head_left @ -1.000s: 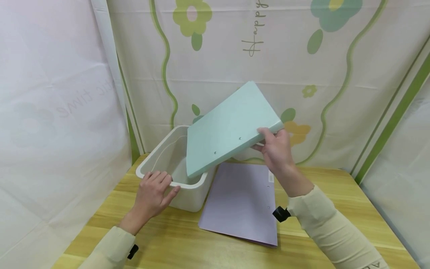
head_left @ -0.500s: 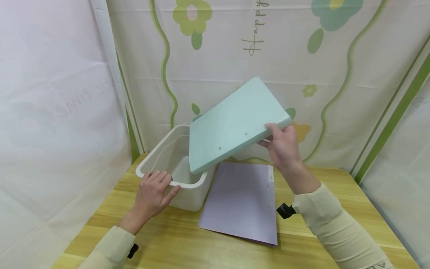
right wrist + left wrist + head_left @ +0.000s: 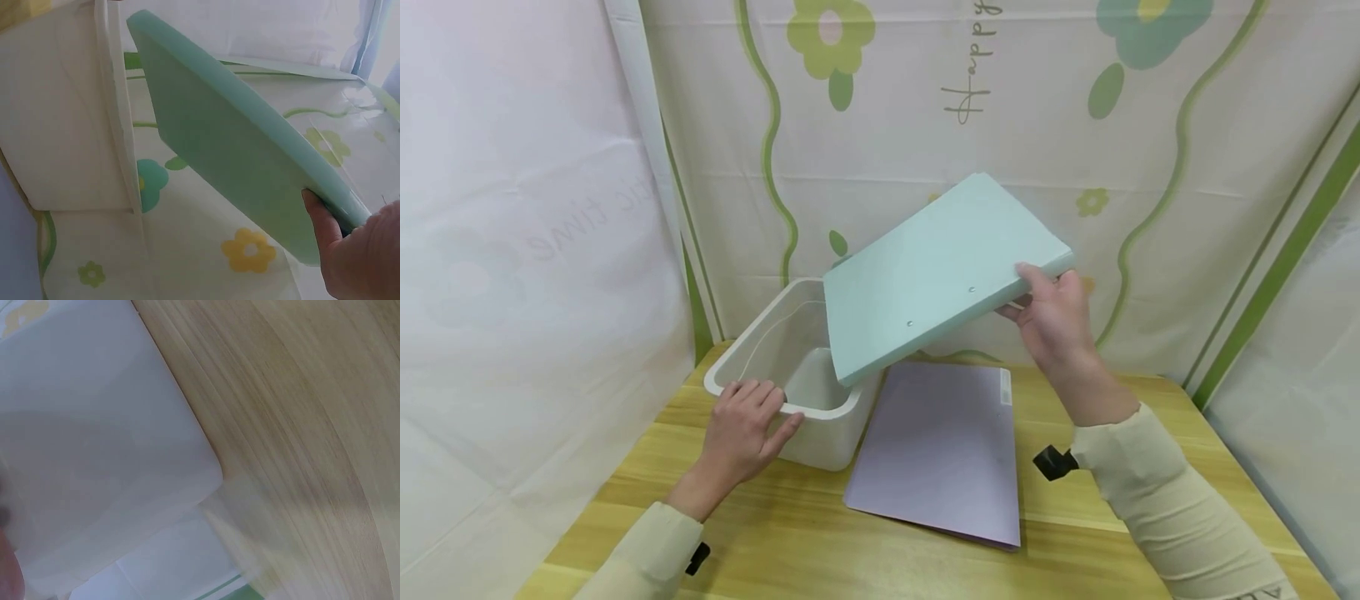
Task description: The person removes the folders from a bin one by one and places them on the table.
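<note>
A mint-green ring binder [image 3: 932, 267] hangs tilted over the right side of a white plastic bin [image 3: 835, 450]. My right hand [image 3: 1054, 321] grips the binder by its spine near the upper right corner, thumb on the cover and fingers beneath. The lower left corner of the binder is just above the bin's rim. With curled fingers over the near rim, my left hand [image 3: 745, 429] holds the bin. The left wrist view is mostly the bin's outer wall [image 3: 106, 437]. In the right wrist view the binder [image 3: 219, 137] slants beside the bin [image 3: 69, 112].
A purple folder [image 3: 936, 458] with a white label lies flat on the wooden table [image 3: 790, 550], right of the bin. Behind the table hangs a flower-printed curtain [image 3: 880, 125], with more pale cloth at left and right.
My right hand has carried the binder to the right and slightly up, uncovering more of the bin's inside. My left hand has stayed on the rim.
</note>
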`<action>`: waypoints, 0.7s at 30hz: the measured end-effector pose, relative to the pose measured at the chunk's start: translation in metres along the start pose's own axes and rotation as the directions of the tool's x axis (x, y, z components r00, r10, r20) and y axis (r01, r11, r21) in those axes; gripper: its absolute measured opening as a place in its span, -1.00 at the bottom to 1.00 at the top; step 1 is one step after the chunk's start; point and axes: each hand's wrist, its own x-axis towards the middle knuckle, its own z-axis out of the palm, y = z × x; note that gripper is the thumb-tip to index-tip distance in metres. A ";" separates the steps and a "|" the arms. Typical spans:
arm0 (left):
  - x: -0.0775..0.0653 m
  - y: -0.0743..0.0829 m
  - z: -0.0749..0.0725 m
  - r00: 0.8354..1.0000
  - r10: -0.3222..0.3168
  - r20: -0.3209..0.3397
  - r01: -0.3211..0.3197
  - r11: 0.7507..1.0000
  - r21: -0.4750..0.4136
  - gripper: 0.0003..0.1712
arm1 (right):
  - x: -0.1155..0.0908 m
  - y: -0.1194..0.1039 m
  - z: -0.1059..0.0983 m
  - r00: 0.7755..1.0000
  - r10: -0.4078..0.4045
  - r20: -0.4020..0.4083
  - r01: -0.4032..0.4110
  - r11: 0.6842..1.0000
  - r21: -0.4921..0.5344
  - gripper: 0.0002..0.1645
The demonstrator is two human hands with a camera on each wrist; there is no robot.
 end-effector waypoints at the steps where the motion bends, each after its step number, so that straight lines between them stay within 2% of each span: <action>1: 0.000 0.000 0.000 1.000 0.000 -0.002 0.000 1.000 -0.001 -0.34 | 0.000 -0.002 -0.002 1.000 0.001 -0.001 -0.001 1.000 0.006 -0.47; 5: 0.000 0.001 0.001 1.000 -0.004 0.006 0.004 1.000 -0.002 -0.34 | 0.001 -0.009 -0.007 1.000 0.012 -0.004 -0.011 0.999 0.037 -0.44; 10: -0.001 0.000 0.001 1.000 -0.012 0.021 0.012 1.000 -0.002 -0.33 | 0.002 -0.016 -0.012 1.000 0.018 0.005 -0.018 1.000 -0.003 -0.37; 16: 0.000 0.001 0.000 1.000 -0.005 0.010 0.005 1.000 0.000 -0.33 | 0.004 -0.021 -0.019 1.000 0.020 -0.019 -0.019 1.000 0.007 -0.42; 21: 0.000 0.001 0.000 1.000 0.004 -0.002 -0.004 1.000 0.002 -0.33 | 0.004 -0.026 -0.026 1.000 0.012 -0.018 -0.011 1.000 0.012 -0.35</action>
